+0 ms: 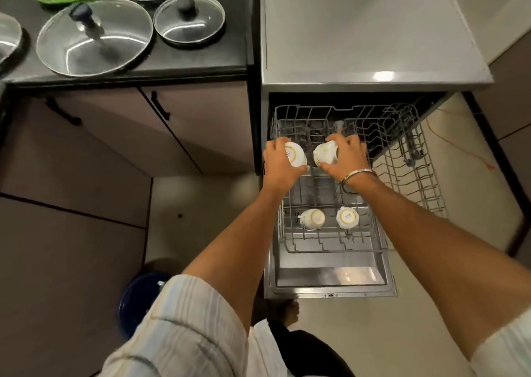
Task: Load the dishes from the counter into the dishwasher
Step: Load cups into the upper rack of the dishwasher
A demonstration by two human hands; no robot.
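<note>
Two white cups (pixel 312 218) (pixel 347 218) sit upturned in the pulled-out rack (pixel 408 181), two more cups are gripped above it, one in the left hand (pixel 280 163) and one in the right hand (pixel 346 158), and three glass lids (pixel 94 35) lie on the tabletop (pixel 201 60) beyond

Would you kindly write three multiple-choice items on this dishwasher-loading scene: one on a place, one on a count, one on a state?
1. Where do the two cups already set down sit?
A. near end of the upper rack
B. on the counter
C. on the floor

2. How many glass lids lie fully in view on the dark counter?
A. one
B. three
C. six

3. What is the left hand doing?
A. hanging idle
B. gripping a white cup
C. pressing the door

Answers: 1 A, both sit upside down at the rack's near end; 2 B, three knobbed lids show; 3 B, its fingers curl round the cup, as the right hand does round another.
</note>
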